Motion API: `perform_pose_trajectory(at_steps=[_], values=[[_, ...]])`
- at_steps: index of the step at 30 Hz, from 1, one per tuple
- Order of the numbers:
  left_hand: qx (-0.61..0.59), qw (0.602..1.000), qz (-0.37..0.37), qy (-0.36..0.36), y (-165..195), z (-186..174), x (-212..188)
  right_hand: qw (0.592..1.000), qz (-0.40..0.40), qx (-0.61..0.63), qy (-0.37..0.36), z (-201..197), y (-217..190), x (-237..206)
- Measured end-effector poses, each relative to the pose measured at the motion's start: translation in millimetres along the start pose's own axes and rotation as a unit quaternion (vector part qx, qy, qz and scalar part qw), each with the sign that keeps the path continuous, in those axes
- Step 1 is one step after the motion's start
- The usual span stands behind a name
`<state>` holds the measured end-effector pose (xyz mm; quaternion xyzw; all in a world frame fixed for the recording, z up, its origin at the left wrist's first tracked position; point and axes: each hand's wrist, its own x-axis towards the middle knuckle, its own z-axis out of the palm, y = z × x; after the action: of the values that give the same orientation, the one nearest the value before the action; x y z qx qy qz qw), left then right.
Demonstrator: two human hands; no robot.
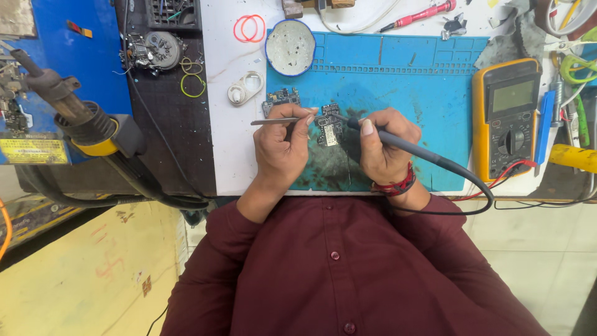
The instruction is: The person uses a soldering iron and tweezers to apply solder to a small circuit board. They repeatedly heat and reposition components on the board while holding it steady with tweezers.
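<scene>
Left hand (281,146) is pinching tweezers (283,121) over the small circuit board (328,130). Right hand (385,146) grips the soldering iron (423,152), tip on that board, blue mat (429,93) underneath.

Maroon buttoned shirt (339,267), red wrist threads (398,185).

Your tweezers (273,121) are shiny bare metal; the blue mat (429,81) under your board looks matt, rubbery, stained.

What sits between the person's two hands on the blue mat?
In the head view, a small circuit board lies between the left hand and right hand on the blue mat.
</scene>
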<state>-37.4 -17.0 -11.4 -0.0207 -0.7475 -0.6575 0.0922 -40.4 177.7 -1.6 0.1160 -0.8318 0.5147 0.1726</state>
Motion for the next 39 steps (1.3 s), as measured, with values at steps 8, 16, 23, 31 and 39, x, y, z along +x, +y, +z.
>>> perform_pose_trajectory(at_steps=[8, 16, 23, 31, 39], values=[[0.002, 1.000, -0.006, 0.001, -0.2, 0.2, 0.5, 1.000, -0.004, 0.012, -0.008, 0.1, -0.5, 1.4], [-0.008, 1.000, -0.013, 0.001, -0.2, 0.7, -0.3, 1.000, 0.002, 0.000, -0.004, 0.3, -1.0, 0.6], [-0.004, 1.000, -0.015, 0.005, -0.4, 1.7, 0.3, 1.000, -0.002, -0.001, -0.005, -0.2, -0.7, 1.2], [0.004, 1.000, 0.000, 0.006, -1.0, 1.1, -0.2, 1.000, -0.006, -0.007, -0.013, -0.2, -1.0, 2.0], [0.005, 1.000, 0.004, 0.009, -1.5, 1.7, 0.0, 1.000, -0.016, -0.005, -0.010, -0.4, -0.3, 1.7]])
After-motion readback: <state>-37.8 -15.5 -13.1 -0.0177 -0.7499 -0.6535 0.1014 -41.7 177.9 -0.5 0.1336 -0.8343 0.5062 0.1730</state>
